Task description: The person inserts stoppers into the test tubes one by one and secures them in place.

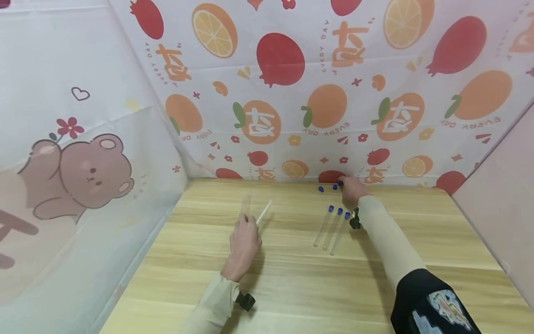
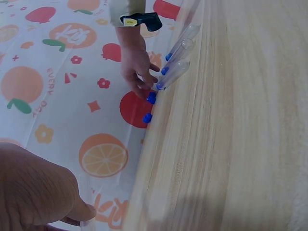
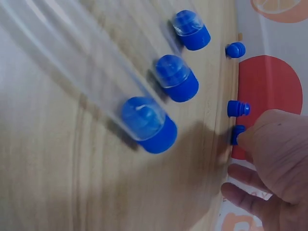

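Reaching across the worktop (image 1: 292, 287), the person's right hand (image 1: 353, 191) is pinching a blue cap (image 3: 237, 135) between its fingers near the far edge. Two loose caps (image 1: 335, 187) are lying just beside it, to the left. Nearer the person, three capped tubes (image 1: 332, 231) are lying side by side. Well apart from these, the left hand (image 1: 243, 241) is gripping a clear tube (image 1: 247, 204) in curled fingers; a slim whitish stick (image 1: 264, 212) is jutting out alongside, and I can't tell whether it's being held.
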### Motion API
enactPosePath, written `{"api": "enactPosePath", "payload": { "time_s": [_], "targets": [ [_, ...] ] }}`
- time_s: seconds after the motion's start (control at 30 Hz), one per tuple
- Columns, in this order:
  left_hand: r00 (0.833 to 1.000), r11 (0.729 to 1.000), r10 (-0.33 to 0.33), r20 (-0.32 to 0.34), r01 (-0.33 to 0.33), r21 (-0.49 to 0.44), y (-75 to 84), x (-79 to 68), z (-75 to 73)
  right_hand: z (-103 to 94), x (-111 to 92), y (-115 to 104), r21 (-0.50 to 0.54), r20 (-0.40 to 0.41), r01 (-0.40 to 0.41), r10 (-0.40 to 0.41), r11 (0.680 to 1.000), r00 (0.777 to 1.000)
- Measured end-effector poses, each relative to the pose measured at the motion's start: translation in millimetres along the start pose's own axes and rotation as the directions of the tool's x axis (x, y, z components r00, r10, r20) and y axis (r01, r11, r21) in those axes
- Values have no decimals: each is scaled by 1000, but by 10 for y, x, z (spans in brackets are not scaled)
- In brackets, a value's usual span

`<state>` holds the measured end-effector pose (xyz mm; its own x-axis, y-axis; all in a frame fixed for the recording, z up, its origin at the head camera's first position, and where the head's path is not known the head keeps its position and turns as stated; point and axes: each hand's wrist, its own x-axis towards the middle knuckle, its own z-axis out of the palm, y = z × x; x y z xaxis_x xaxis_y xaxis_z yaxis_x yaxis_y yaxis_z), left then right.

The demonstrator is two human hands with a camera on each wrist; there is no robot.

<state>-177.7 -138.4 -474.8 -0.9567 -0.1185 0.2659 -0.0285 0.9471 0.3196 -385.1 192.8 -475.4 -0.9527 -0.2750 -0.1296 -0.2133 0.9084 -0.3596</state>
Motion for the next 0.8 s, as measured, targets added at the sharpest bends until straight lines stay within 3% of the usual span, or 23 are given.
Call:
{"api": "enactPosePath", "payload": {
  "time_s": [0.2,0.8],
  "targets": [
    [1000,1000,0,8,0,13,-15,-15,11,5,88,43,-16,64,-1,2,1000,998],
    [1000,1000,9,16,-9,-2,-18,10,-3,52,189,268,14,-5,64,-64,998,998]
  ]
}}
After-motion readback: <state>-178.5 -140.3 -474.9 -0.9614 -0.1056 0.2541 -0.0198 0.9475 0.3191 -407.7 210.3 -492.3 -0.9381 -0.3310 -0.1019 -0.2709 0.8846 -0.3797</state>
